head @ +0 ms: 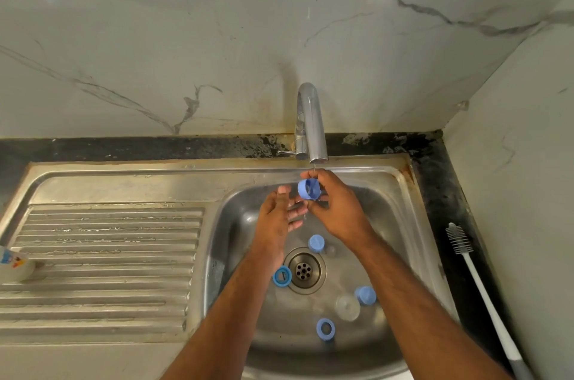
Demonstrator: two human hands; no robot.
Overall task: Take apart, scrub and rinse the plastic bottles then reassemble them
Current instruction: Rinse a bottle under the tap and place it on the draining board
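Nearest in the sink (400, 202), one blue ring (325, 329) lies by the drain (303, 270); above, the right hand (337, 209) pinches a blue cap (308, 189) under the tap (310, 125), and the left hand (278, 218) spreads beside it, fingers relaxed.

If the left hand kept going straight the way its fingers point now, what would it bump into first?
Most likely the blue cap that the right hand holds under the tap. The left hand is open, its fingers reaching up and right toward that cap and the right hand's fingers. Depth is hard to judge, so it might touch those fingers first.
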